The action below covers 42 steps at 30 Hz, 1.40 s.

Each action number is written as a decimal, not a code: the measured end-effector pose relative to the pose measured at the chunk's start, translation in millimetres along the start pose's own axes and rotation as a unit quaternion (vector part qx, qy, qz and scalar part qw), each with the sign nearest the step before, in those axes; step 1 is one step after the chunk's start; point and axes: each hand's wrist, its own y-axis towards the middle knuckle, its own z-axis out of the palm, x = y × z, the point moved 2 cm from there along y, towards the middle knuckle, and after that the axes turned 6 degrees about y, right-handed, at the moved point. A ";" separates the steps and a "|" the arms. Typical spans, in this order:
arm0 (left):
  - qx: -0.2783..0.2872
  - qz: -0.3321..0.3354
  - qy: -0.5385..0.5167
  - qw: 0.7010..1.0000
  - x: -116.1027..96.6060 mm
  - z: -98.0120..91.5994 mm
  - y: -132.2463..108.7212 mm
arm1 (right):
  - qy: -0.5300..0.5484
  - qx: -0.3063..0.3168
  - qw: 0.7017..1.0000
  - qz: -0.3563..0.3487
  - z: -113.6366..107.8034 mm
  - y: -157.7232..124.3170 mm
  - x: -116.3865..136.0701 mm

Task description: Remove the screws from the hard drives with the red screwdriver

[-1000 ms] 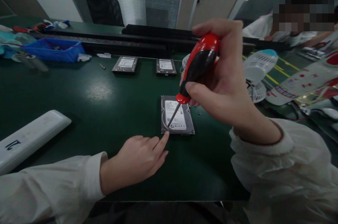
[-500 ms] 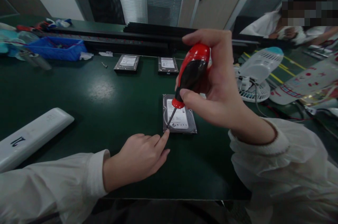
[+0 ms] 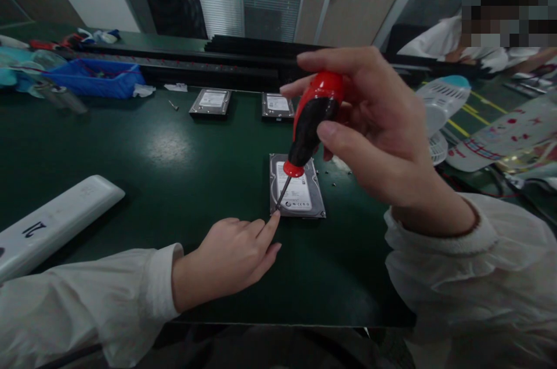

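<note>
A hard drive [image 3: 315, 198] with a white label lies flat on the green table. My right hand [image 3: 378, 125] holds a red-and-black screwdriver [image 3: 311, 125] by its handle, thumb on the near side and fingers loosely around the far side. The shaft slants down to the drive's near left corner. At that corner, the stretched index fingertip of my left hand [image 3: 235, 256] touches beside the screwdriver's tip; its thumb stands apart and the other fingers are curled. Several tiny screws [image 3: 333, 184] lie to the right of the drive. Whatever is under the tip is too small to make out.
Two more hard drives [image 3: 212, 103] [image 3: 277, 106] lie farther back. A blue bin [image 3: 98, 79] stands at the back left, a long white device [image 3: 61, 224] at the left. To the right are a white fan [image 3: 446, 102] and cables. Another person's sleeve [image 3: 433, 38] shows across the table.
My right hand has shifted right and loosened around the screwdriver's handle, with its fingers spread wider. The screwdriver's tip and my left hand remain at the same drive corner.
</note>
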 end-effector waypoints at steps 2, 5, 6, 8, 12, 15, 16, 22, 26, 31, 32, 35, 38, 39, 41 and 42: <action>0.002 0.001 0.001 1.000 0.1 0.3 0.2 | -0.035 -0.022 0.999 -0.023 -3.5 1.8 3.5; 0.003 -0.001 -0.001 1.000 0.3 -0.1 0.7 | -0.092 -0.060 0.992 -0.061 -5.2 3.3 5.9; 0.003 -0.001 -0.002 1.000 0.3 -0.4 0.8 | -0.097 -0.061 0.991 -0.065 -4.8 3.4 5.7; 0.002 0.000 -0.003 1.000 0.0 -0.9 0.8 | -0.072 -0.042 0.994 -0.067 -3.3 3.1 4.6; 0.006 0.001 -0.004 1.000 -0.4 -1.7 0.8 | -0.012 -0.033 0.998 -0.058 -2.1 2.5 3.9; 0.009 0.000 -0.006 1.000 -0.4 -1.4 1.3 | -0.063 -0.066 0.993 -0.071 -4.0 3.1 6.5; 0.010 -0.002 -0.006 1.000 -0.3 -1.0 1.5 | -0.085 -0.058 0.991 -0.084 -4.1 3.4 7.8; 0.006 0.002 -0.008 1.000 0.4 0.8 1.4 | -0.107 -0.033 0.988 -0.104 -3.0 5.4 10.0; 0.005 0.003 -0.008 1.000 0.4 0.1 0.5 | -0.122 -0.026 0.984 -0.125 -1.5 5.7 9.3; 0.006 -0.001 -0.004 1.000 -0.7 0.1 1.2 | -0.095 -0.018 0.989 -0.113 -1.7 5.8 8.4; 0.006 -0.002 -0.005 1.000 -0.7 0.3 1.4 | -0.099 -0.036 0.989 -0.102 -2.5 5.8 7.6; 0.010 -0.005 -0.010 1.000 -0.2 0.8 1.4 | -0.105 -0.077 0.984 -0.123 -3.9 4.7 6.6; 0.009 -0.005 -0.015 1.000 0.5 0.6 0.7 | -0.078 -0.041 0.988 -0.125 -2.6 4.2 5.5; 0.007 -0.004 -0.015 1.000 0.7 0.5 0.4 | -0.066 -0.032 0.991 -0.111 -2.2 4.2 5.1; 0.005 -0.003 -0.017 1.000 0.7 0.5 0.1 | -0.064 -0.051 0.991 -0.102 -2.6 4.3 5.6; 0.004 -0.003 -0.017 1.000 0.6 0.6 0.0 | -0.074 -0.067 0.989 -0.106 -3.2 4.3 6.2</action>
